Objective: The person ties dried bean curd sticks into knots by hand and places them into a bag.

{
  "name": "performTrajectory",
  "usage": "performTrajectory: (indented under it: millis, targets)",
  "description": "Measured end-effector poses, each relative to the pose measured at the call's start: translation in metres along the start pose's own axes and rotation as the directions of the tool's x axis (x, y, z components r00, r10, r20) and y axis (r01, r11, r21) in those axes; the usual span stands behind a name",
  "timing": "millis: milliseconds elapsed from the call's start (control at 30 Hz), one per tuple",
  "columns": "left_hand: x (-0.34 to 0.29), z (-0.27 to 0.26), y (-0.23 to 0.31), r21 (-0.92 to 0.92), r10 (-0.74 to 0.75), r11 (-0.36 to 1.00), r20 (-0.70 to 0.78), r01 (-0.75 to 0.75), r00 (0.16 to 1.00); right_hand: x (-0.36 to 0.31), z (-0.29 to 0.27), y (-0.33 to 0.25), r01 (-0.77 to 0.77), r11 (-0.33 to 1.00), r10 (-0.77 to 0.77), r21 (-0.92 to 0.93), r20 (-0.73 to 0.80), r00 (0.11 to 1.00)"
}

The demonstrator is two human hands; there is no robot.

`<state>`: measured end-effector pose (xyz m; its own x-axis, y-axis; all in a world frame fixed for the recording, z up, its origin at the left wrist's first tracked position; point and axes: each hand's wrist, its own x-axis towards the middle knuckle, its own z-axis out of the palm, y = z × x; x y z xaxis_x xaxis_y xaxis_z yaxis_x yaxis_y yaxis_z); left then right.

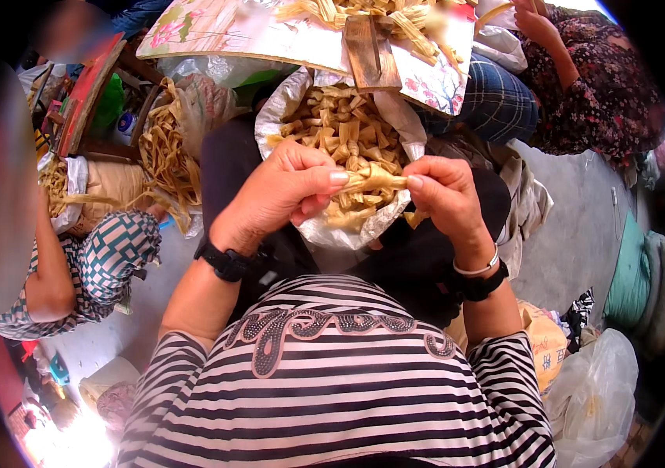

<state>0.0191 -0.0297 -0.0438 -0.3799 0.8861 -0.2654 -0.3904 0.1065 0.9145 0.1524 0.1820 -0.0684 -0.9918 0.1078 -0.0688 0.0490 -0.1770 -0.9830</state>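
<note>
You are holding one knotted yellow strip stretched above the mouth of one white sack. Your left hand is pinching its left end, thumb and fingertips closed; your right hand is pinching the right end likewise. Knotted pieces, too many to count, are lying in the sack. Beyond, one slotted wooden block is jutting over one flowered tabletop's edge. At least two other people are flanking you.
</note>
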Motion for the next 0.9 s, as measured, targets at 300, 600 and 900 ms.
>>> performTrajectory:
  millis: [300, 600, 900]
  targets:
    - [-0.009, 0.007, 0.019, 0.945, 0.443, 0.254, 0.077, -0.207, 0.893, 0.017, 0.017, 0.005, 0.095, 0.968, -0.090, -0.233, 0.031, 0.995]
    - [0.025, -0.001, 0.007, 0.894, 0.156, 0.384, 0.182, -0.229, 0.971, 0.031, 0.000, -0.023, 0.177, 0.782, -0.091, -0.598, 0.172, 0.981]
    - [0.120, -0.042, 0.047, 0.924, 0.487, 0.368, -0.093, -0.107, 0.868, 0.124, -0.035, -0.036, 0.300, 0.488, -0.548, -0.820, -0.020, 0.836]
